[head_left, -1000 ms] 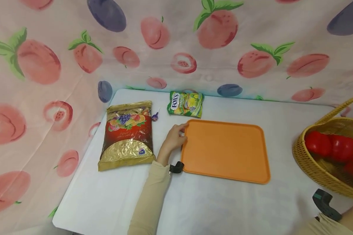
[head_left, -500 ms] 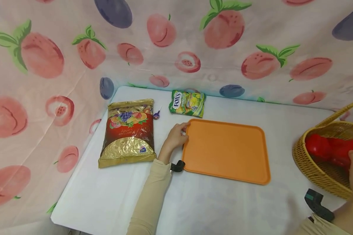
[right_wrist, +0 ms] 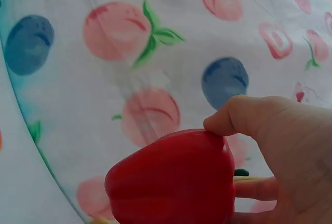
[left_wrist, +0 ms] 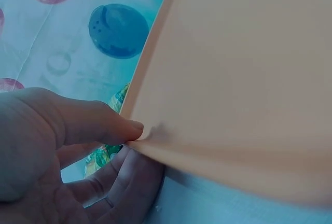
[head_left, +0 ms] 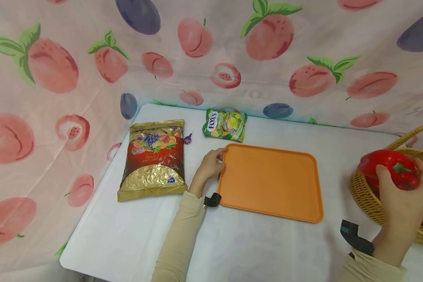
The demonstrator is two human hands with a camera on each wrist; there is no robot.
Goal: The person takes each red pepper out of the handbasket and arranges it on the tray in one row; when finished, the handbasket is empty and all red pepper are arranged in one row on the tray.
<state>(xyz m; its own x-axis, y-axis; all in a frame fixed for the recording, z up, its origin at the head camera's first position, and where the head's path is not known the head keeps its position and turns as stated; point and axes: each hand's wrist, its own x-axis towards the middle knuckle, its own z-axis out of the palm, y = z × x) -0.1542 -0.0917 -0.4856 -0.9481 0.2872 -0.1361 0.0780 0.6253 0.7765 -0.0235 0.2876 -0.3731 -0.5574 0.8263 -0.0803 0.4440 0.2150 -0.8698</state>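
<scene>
Red pepper (head_left: 389,161) raised, stem (head_left: 402,168) toward right hand (head_left: 407,197), long axis seemingly sideways

Booth-like setting, with white table (head_left: 116,235) and fruit-print cloth backdrop (head_left: 257,80).

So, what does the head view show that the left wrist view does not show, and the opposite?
Only the head view: the right hand, the pepper it holds, the basket with more red inside, the big bag, the lollipop and both sleeves.

Only the left wrist view: no new object, just a close look at the grip, with a nail visible inside the corner of the tray and other fingers outside it.

Both: the left hand, the tray, the green pack (only bits in the wrist view), the table and the fruit cloth.
</scene>
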